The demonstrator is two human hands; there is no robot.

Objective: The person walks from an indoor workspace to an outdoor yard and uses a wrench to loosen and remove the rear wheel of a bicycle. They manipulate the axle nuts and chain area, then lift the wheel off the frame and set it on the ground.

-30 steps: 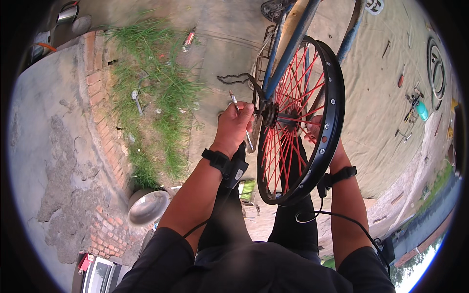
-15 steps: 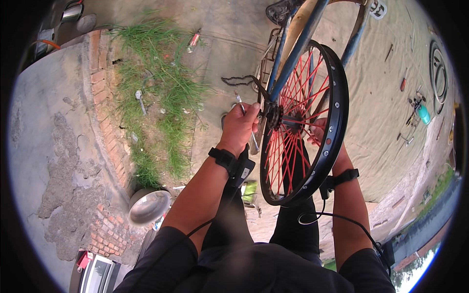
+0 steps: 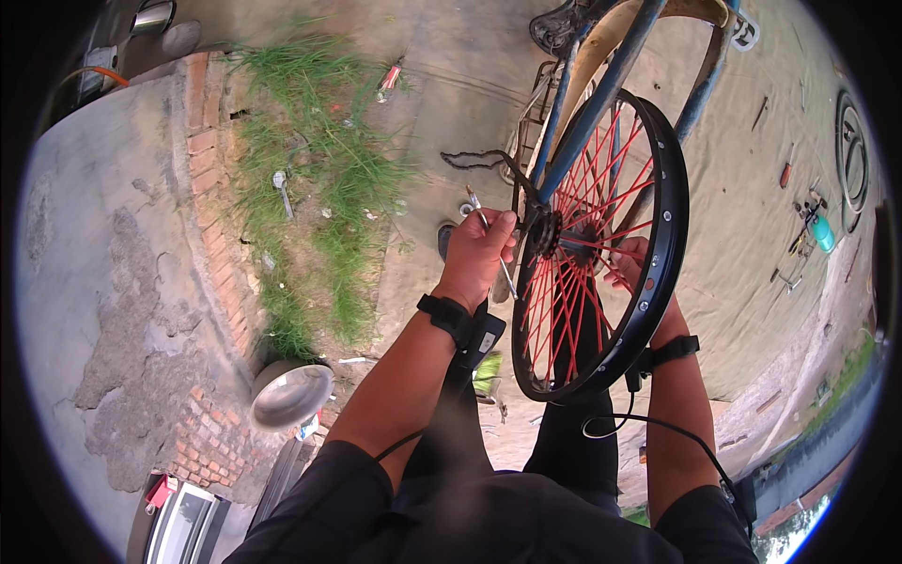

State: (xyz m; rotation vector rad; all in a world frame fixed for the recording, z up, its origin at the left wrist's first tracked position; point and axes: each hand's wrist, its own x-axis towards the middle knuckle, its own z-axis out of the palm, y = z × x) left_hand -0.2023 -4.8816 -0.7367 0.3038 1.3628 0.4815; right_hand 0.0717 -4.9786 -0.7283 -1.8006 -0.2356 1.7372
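Note:
A black-rimmed bicycle wheel [image 3: 669, 221] with red spokes stands between my hands, beneath a blue bicycle frame [image 3: 584, 132]. To its left, my left hand [image 3: 474, 258] is closed around a slim silver wrench [image 3: 509, 280], whose two ends stick out above and below the fist. The fingers are close to the sprocket [image 3: 545, 233] at the hub [image 3: 577, 241]. On the wheel's far right side is my right hand [image 3: 629, 265], seen partly through the spokes. Its fingers are curled near the hub's right end, and spokes and rim hide what they grip. A dark chain [image 3: 474, 160] hangs left of the frame.
A pale cloth [image 3: 742, 310] covers the ground at right, holding a screwdriver [image 3: 785, 175], a turquoise bottle [image 3: 823, 233] and a coiled black tube [image 3: 851, 150]. Grass [image 3: 319, 188] grows at left, with a metal tool [image 3: 282, 193] in it. A metal basin [image 3: 291, 395] sits nearer.
The whole view has shifted, so wheel, frame and ground appear slightly farther right. Both hands keep about the same places beside the hub, and the wrench stays in my left hand.

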